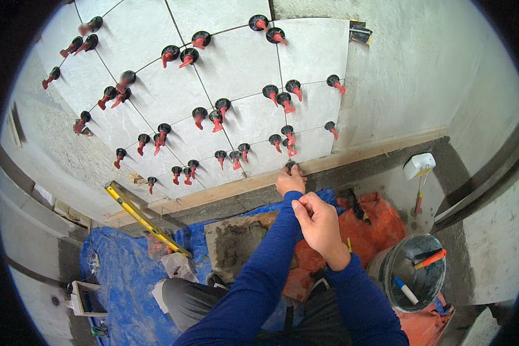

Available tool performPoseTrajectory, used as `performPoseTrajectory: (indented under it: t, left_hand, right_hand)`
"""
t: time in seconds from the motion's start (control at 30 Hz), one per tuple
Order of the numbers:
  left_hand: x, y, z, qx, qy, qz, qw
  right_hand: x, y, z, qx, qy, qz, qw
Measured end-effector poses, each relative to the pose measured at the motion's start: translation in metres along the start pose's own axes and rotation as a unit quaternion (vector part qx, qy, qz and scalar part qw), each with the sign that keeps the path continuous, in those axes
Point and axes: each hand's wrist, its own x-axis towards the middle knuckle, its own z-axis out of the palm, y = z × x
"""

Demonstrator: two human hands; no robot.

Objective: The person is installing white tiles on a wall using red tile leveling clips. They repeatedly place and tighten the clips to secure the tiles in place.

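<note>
Light grey tiles (242,57) cover the wall, with several black tile-levelling clips with red handles (222,107) along their joints. My left hand (291,181) reaches to the bottom tile edge, its fingers closed round a black levelling clip (290,165). That clip's handle is hidden by the fingers. My right hand (323,226) lies across my left wrist. Its thumb and curled fingers are closed on the cuff of the blue left sleeve (294,198); the fingertips are partly hidden.
Below the tiles runs a wooden batten (230,184). A yellow spirit level (144,218) leans at the left. To the right stands a bucket (380,262) holding an orange-handled tool (430,258) and a blue-and-white marker (406,290). Blue sheeting (127,288) and orange sheeting (380,219) cover the floor.
</note>
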Motion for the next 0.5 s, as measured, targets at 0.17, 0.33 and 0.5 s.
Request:
performPoseTrajectory:
  t: [0.17, 0.33, 0.5]
  left_hand:
    - [-0.006, 0.002, 0.0, -0.012, -0.003, 0.004, 1.0]
    - [0.008, -0.001, -0.014, -0.359, -0.125, -0.22, 0.898]
    - [0.019, -0.009, -0.021, -0.511, -0.114, -0.327, 0.786]
  right_hand:
    - [-0.003, -0.003, 0.0, 0.014, -0.007, 0.002, 1.0]
    - [-0.003, -0.003, -0.001, 0.006, -0.009, 0.005, 1.0]
    - [-0.004, -0.002, -0.001, 0.004, 0.001, -0.017, 1.0]
